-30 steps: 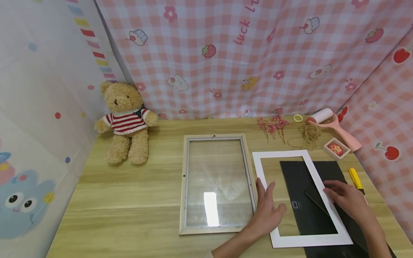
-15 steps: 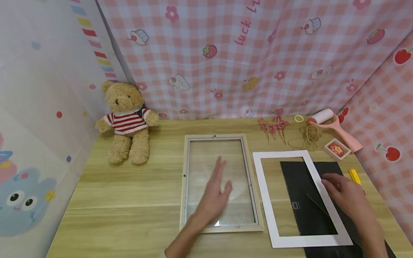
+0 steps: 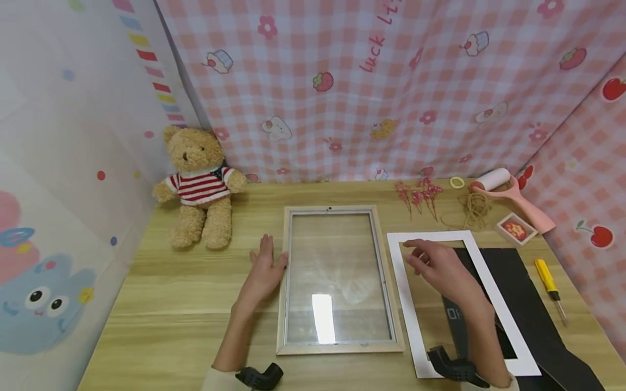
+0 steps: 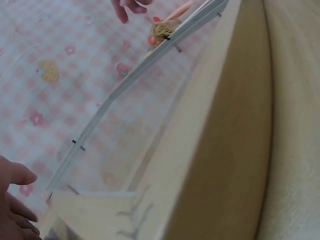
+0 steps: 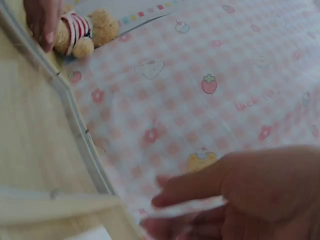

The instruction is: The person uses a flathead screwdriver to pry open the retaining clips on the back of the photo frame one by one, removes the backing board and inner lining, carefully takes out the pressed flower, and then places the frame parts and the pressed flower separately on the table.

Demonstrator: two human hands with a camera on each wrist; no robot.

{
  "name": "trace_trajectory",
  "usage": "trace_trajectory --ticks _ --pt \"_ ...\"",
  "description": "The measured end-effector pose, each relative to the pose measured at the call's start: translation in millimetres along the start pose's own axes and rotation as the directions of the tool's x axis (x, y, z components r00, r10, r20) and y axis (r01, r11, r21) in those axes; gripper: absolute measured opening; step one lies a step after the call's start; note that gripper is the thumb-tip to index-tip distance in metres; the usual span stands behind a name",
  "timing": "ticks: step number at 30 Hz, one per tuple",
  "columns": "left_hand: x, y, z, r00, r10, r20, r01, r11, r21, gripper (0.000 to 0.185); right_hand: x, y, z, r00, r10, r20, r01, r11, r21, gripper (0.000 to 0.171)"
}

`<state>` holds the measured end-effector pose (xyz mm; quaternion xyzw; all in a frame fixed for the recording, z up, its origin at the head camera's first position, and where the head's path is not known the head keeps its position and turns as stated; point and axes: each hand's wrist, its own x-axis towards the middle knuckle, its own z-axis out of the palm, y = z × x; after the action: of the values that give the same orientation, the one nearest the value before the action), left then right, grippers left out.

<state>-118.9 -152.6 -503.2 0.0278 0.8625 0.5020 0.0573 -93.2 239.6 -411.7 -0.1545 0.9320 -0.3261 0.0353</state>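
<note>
A wooden picture frame (image 3: pixel 282 304) with a glass pane (image 3: pixel 337 271) lies flat at the middle of the table. My left hand (image 3: pixel 266 260) lies flat on the table, its straight fingers against the frame's left rail (image 4: pixel 220 125). A white mat board (image 3: pixel 450 237) lies to the right of the frame, over a black backing board (image 3: pixel 523 293). My right hand (image 3: pixel 420 258) hovers over the mat's upper left corner with its fingers loosely bent, and it holds nothing. The right wrist view shows those fingers (image 5: pixel 250 185) free.
A teddy bear (image 3: pixel 200 184) sits at the back left. Along the back right lie dried pink flowers (image 3: pixel 420 195), a twine bundle (image 3: pixel 471 209), a tape ring (image 3: pixel 457 182), a pink roller (image 3: pixel 508 193) and a small box (image 3: pixel 515 228). A yellow screwdriver (image 3: pixel 548 279) lies by the right edge.
My left hand swept from the mat's left border across the glass to the frame's left side. My right hand left the mat's right border and moved up-left over the mat.
</note>
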Motion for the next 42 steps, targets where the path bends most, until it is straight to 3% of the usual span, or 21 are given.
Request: trace_trajectory --ticks 3,6,13,19,23,31,37,39,42 --pt "0.8 -4.5 -4.0 0.999 -0.020 0.047 0.018 0.999 0.035 0.079 14 2 8 0.993 0.048 0.112 -0.051 0.998 0.021 0.041" --pt "2.2 -8.6 -4.4 0.997 0.006 0.075 -0.010 0.998 0.061 0.073 22 6 20 0.978 0.108 0.177 -0.117 0.992 0.040 0.047" --pt "0.1 2.5 -3.8 0.995 0.036 0.094 -0.049 0.990 0.132 0.062 35 8 49 0.979 0.121 0.163 -0.130 0.990 0.047 0.058" --pt "-0.1 2.7 5.7 0.996 0.085 0.031 -0.089 0.977 0.195 0.064 37 11 58 0.991 0.082 0.102 -0.084 0.996 0.019 0.063" --pt "-0.8 6.7 9.2 0.991 0.130 -0.026 -0.122 0.971 0.206 0.064 37 10 59 0.991 0.081 0.108 -0.083 0.996 0.013 0.064" --pt "9.9 -12.4 16.4 0.988 0.141 -0.069 -0.121 0.964 0.237 0.063 37 9 58 0.986 0.086 0.145 -0.087 0.996 0.003 0.064" --pt "16.1 -18.3 16.8 0.981 0.133 -0.143 -0.114 0.984 0.137 0.064 37 10 58 0.985 0.085 0.152 -0.087 0.996 0.005 0.063" --pt "14.0 -11.6 14.6 0.983 0.099 -0.156 -0.088 0.993 0.073 0.064 38 11 59 0.985 0.080 0.150 -0.082 0.997 0.004 0.063" --pt "8.2 1.4 10.4 0.993 -0.001 -0.116 -0.010 0.996 -0.093 0.065 38 11 59 0.986 0.074 0.151 -0.075 0.997 -0.001 0.063"
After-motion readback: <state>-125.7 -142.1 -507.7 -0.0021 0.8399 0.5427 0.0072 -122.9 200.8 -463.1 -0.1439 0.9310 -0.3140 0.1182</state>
